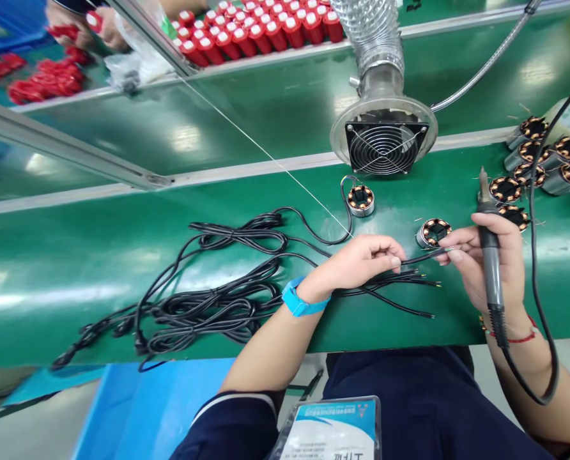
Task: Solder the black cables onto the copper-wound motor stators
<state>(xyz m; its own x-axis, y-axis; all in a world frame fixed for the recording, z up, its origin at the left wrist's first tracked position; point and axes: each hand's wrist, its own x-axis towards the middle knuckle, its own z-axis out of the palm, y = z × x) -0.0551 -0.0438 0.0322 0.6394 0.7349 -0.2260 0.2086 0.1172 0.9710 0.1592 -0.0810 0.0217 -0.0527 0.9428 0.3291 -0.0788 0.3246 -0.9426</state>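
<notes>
A: Black wire spans both hands, in front of the extractor fan (nearer the bench edge).

B: Left hand pinches it; right hand grips the soldering iron, fingertips on the wire end beside a stator.

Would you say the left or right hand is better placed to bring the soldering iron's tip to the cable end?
Probably the right hand: it grips the soldering iron, while the left hand pinches the black cable.
</notes>
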